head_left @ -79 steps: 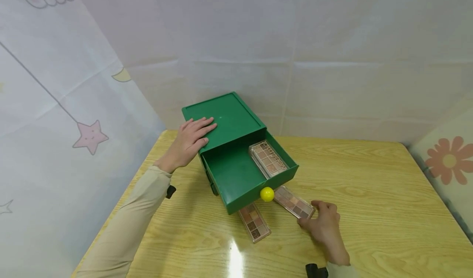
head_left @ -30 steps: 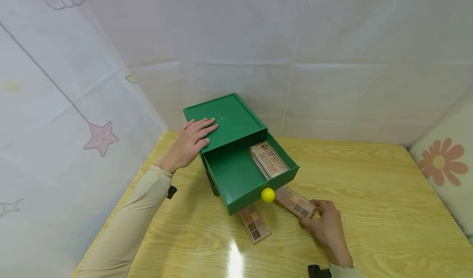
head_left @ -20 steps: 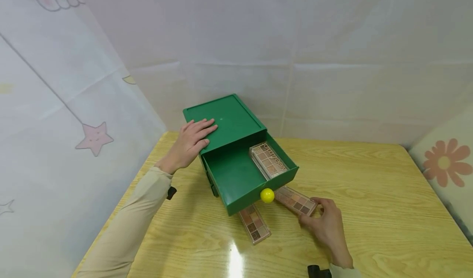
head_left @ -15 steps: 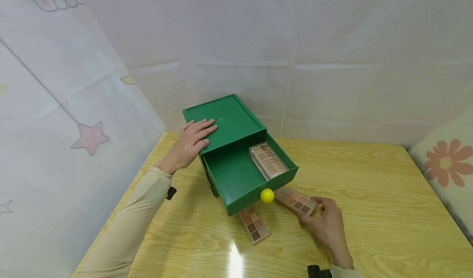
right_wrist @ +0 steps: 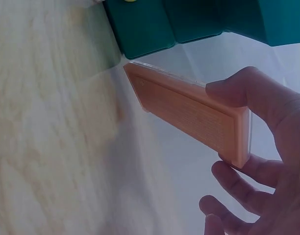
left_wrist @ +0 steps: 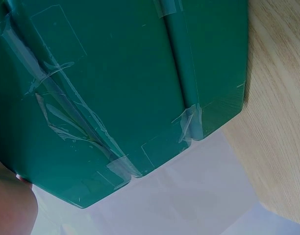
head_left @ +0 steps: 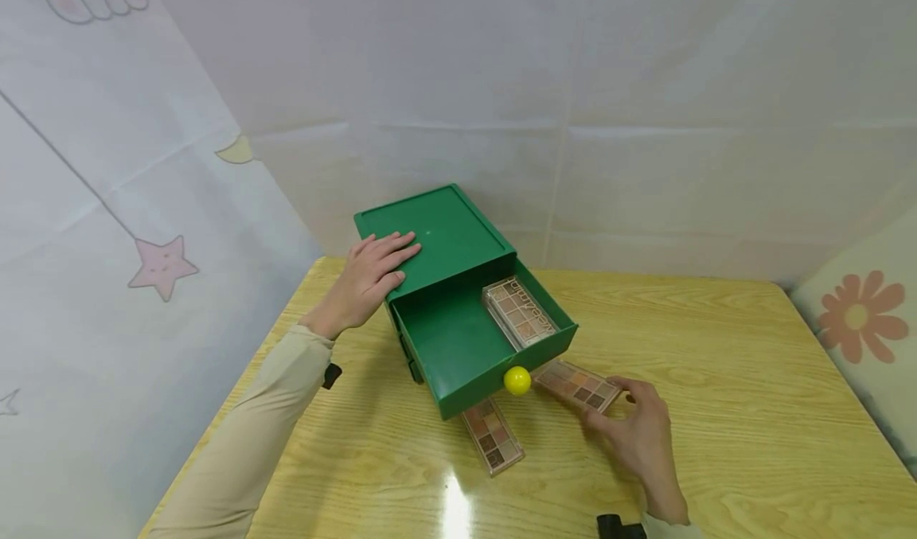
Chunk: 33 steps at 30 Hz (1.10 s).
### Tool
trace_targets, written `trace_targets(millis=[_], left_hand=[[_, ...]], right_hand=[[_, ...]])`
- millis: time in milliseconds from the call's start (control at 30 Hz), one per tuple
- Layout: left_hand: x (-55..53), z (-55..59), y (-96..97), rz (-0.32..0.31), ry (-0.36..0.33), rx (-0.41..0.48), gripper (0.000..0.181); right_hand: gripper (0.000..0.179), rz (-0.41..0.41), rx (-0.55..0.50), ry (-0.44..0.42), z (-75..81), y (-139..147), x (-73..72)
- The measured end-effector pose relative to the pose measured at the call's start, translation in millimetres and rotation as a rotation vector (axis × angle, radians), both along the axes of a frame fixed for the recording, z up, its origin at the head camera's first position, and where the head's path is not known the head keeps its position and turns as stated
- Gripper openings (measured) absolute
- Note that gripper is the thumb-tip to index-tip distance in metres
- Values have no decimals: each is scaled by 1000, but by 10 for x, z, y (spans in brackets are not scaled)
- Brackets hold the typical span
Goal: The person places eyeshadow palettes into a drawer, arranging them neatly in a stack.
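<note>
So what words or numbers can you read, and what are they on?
Drawer palette: big sideways letters, perhaps with "min" in them; I can't be sure of the whole word.
Held palette, in the right hand: tiny print on its back, too blurred to read.
Other palette: no words I can make out.
Numbers: none readable.

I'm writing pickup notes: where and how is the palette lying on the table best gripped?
Probably by the near end of the palette, pinching its long edges from the person's side: it is narrow and flat, and the open drawer hides its far end in the head view.
</note>
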<state>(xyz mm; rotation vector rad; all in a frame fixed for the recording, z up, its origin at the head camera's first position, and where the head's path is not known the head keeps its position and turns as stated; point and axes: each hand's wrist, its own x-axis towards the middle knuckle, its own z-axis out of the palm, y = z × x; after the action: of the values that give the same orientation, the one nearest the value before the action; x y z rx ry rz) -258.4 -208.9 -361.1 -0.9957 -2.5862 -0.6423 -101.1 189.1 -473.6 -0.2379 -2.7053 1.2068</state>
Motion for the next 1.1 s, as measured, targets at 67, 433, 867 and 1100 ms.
trace_targets(millis=[67, 433, 867, 1100], left_hand=[[-1, 0, 4, 0, 0, 1, 45], [-10, -10, 9, 1, 12, 2, 45], [-19, -9, -4, -4, 25, 5, 44], [-26, -14, -7, -2, 29, 9, 44]], right_hand=[[60, -12, -13, -5, 26, 2, 1], [54, -51, -45, 161, 204, -6, 50], [56, -146, -164, 381, 452, -21, 93], [54, -204, -219, 437, 593, -23, 96]])
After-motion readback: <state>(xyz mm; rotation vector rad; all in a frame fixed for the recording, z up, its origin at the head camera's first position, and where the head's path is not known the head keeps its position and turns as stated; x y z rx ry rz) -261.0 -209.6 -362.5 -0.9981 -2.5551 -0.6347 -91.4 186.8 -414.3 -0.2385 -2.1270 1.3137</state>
